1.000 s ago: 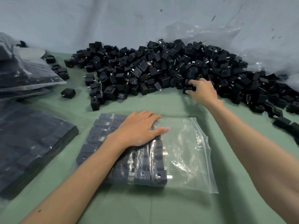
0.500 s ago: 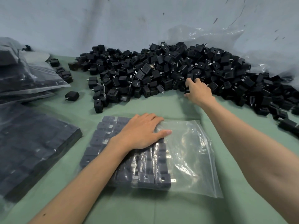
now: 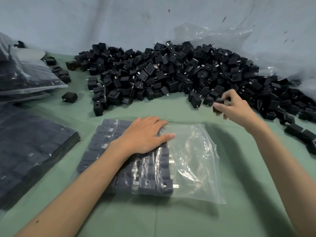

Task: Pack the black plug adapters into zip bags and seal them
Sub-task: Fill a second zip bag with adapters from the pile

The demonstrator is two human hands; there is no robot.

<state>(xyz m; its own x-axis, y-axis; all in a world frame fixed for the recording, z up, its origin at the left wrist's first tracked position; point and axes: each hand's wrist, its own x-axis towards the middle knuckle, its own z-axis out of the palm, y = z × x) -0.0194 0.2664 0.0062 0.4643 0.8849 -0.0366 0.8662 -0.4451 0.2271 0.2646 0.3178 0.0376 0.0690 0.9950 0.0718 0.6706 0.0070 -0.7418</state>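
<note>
A clear zip bag (image 3: 193,161) lies flat on the green table in front of me, its left part filled with rows of black plug adapters (image 3: 153,178). My left hand (image 3: 145,135) lies flat on top of the bag and presses down on the packed adapters, fingers straight. My right hand (image 3: 234,106) hovers just above the table at the near edge of the big heap of loose black adapters (image 3: 171,74). Its fingers are curled round black adapters (image 3: 219,102), blurred by motion.
Filled bags of adapters lie at the left: a flat dark one (image 3: 29,147) close by and a stack (image 3: 25,77) farther back. A single adapter (image 3: 69,97) sits apart. Loose adapters trail along the right edge (image 3: 299,132). Crumpled clear plastic (image 3: 256,48) lies behind the heap.
My right hand has lifted off the heap and drawn back toward me and to the right with adapters in its fingers. My left hand has stayed flat on the bag.
</note>
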